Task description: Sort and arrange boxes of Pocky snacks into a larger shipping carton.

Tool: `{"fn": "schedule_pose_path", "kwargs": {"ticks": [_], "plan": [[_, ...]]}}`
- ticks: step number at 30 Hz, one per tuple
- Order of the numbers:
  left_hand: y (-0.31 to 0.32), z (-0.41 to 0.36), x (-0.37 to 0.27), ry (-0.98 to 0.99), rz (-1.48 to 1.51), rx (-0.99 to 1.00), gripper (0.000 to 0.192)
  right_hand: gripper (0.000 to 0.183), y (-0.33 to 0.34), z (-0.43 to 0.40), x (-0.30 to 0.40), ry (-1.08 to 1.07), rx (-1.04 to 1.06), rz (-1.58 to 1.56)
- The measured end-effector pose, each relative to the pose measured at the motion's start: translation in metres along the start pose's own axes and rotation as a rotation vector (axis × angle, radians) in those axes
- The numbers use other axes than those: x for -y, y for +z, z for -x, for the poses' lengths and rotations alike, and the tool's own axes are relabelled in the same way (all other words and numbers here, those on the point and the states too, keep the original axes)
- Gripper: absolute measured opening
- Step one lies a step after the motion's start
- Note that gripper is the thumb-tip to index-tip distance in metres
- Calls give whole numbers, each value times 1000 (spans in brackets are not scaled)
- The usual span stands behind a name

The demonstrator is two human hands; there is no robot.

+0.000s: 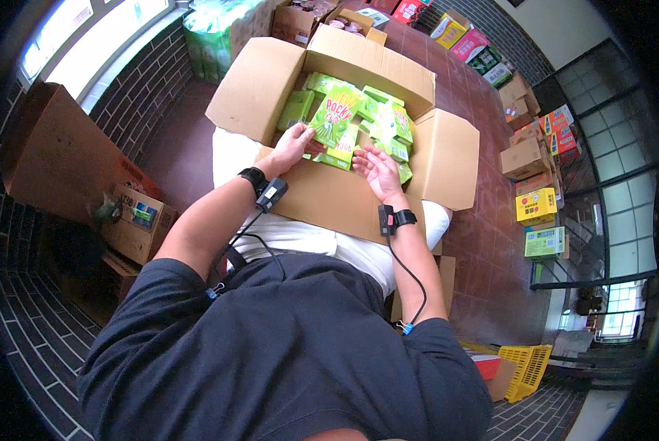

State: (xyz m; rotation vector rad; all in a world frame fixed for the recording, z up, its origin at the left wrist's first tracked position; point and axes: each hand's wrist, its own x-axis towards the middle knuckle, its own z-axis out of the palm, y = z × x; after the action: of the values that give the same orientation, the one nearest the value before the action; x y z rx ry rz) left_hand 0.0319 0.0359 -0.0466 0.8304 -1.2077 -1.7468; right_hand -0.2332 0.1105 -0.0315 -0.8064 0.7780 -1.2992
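An open cardboard box (329, 204) stands before me with its flaps folded outward. Inside lie several green Pocky boxes, piled at various angles. My left hand (293, 146) grips the lower left corner of one green Pocky box (336, 113), which is tilted with its printed front up. Just below it lies another Pocky box (340, 150), partly covered by the held one. My right hand (378, 168) is over the near right part of the carton, palm turned up and fingers apart, with nothing in it. Other Pocky boxes (398, 124) lie beyond the right hand.
Green wrapped bottles (205, 52) stand at the upper left, near open cartons of tubs (293, 25). Along the right side run stacked cartons (525, 160) and a yellow box (535, 206). A brown carton (142, 220) is at my left, a yellow plastic crate (528, 372) at lower right.
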Motion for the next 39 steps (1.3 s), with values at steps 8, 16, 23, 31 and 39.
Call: {"fn": "schedule_pose_path", "kwargs": {"ticks": [8,16,23,31,39], "plan": [[2,0,-8,-9,36,13,25,23,3,0,5,6,-17,7],[16,15,-20,-156,58,150,28,34,10,10,8,11,77,67],[42,19,-24,-287,-21,277,33,51,4,4,0,-113,204,236],[52,9,-30,-269,-533,498,42,73,9,6,8,-93,320,70],[52,12,-30,-383,-217,493,65,51,11,11,11,60,87,5]]}}
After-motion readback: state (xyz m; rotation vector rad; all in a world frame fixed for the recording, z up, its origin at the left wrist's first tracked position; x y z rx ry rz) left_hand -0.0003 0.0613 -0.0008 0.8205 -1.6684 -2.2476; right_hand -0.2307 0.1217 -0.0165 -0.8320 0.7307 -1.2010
